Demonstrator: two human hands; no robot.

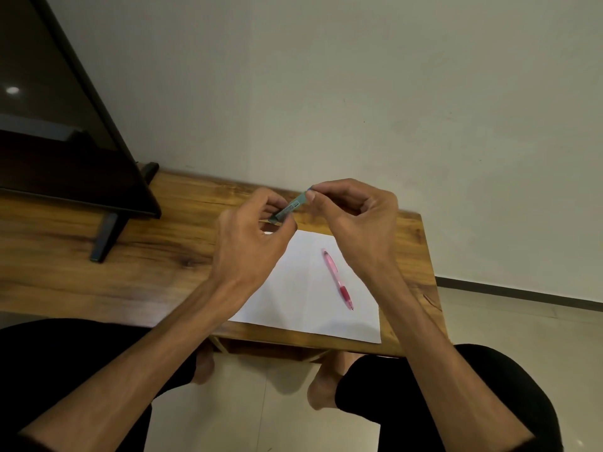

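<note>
A small green case point(291, 207) with a printed label hangs in the air above the far edge of a white sheet of paper point(303, 298). My left hand point(251, 236) pinches its lower left end between thumb and fingers. My right hand point(355, 216) pinches its upper right end with thumb and forefinger. A pink mechanical pencil point(337, 278) lies on the paper, tip pointing toward me, below my right hand. The paper rests on a wooden table point(146, 256).
A dark television screen point(58, 125) on black feet point(106, 236) stands on the table's left part. A pale wall rises behind the table. The table's right edge ends at about point(430, 272), with tiled floor point(522, 337) beyond. My knees and feet are under the near edge.
</note>
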